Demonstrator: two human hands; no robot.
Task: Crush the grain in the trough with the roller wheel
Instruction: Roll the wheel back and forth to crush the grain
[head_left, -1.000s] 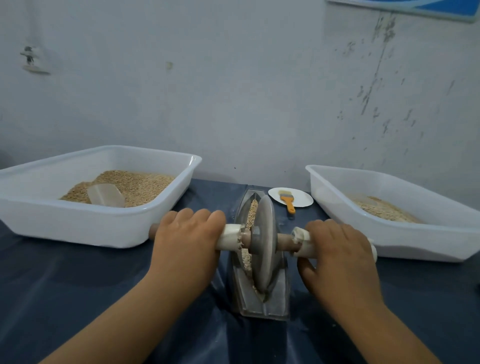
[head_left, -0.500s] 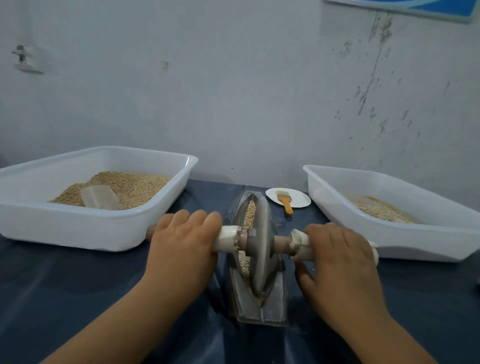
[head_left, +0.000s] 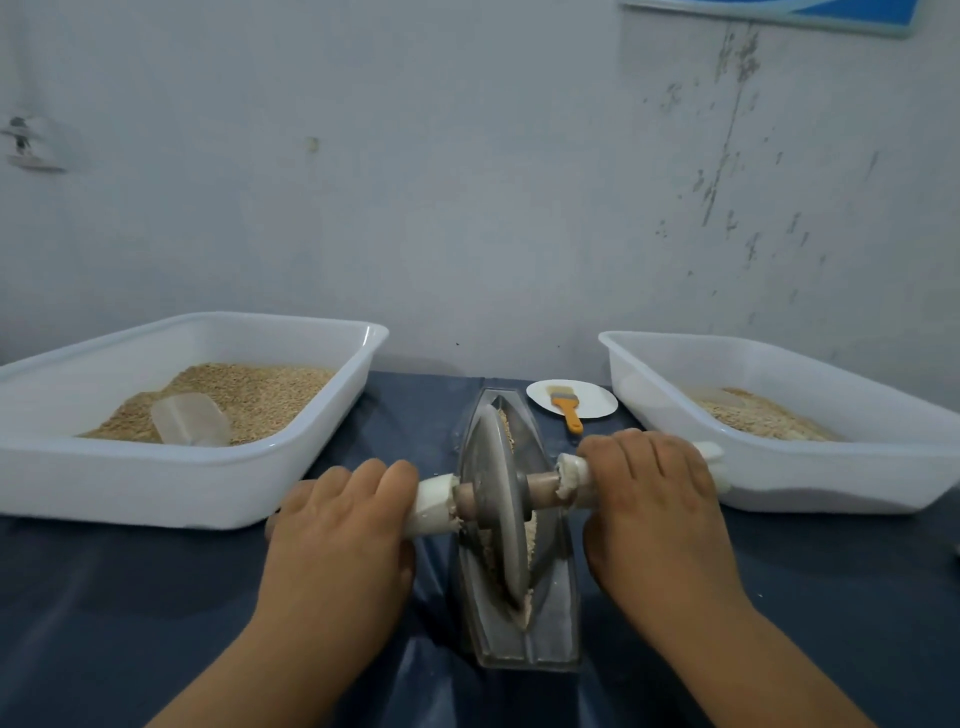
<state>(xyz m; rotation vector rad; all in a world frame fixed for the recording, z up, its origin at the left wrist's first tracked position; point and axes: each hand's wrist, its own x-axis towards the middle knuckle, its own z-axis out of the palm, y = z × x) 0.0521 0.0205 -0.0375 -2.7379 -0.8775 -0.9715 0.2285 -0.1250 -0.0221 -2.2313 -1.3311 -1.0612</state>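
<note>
- Head view: the left hand (head_left: 337, 540) is wrapping its fingers over the white-padded left end of the wooden axle (head_left: 540, 488), and the right hand (head_left: 654, 514) is gripping the padded right end; both hands are closed round the axle, knuckles up.
- The grey disc-shaped metal roller wheel (head_left: 493, 514) is standing on edge in the narrow boat-shaped metal trough (head_left: 550, 623), which is sitting at the centre of the dark blue worktop (head_left: 130, 597), its length running from 6 to 12 o'clock.
- The pale tan grain (head_left: 530, 540) is lying along the trough's groove, showing on both sides of the wheel's rim.
- Judging by its look, the wheel is heavy and rigid, so it is likely rolling under its own weight; the padded ends are the sensible places to hold, evenly on both sides, to keep the disc from tipping.
- The grain is loose and may spill over the low sides.
- At 10 o'clock a white plastic tray (head_left: 156, 488) is holding grain and a clear plastic scoop (head_left: 189, 418); at 2 o'clock a second white tray (head_left: 831, 478) is holding a smaller heap.
- At 1 o'clock, just beyond the trough, an orange-handled brush (head_left: 569, 410) is resting on a small white plate (head_left: 597, 402); nothing is blocking the wheel's path.
</note>
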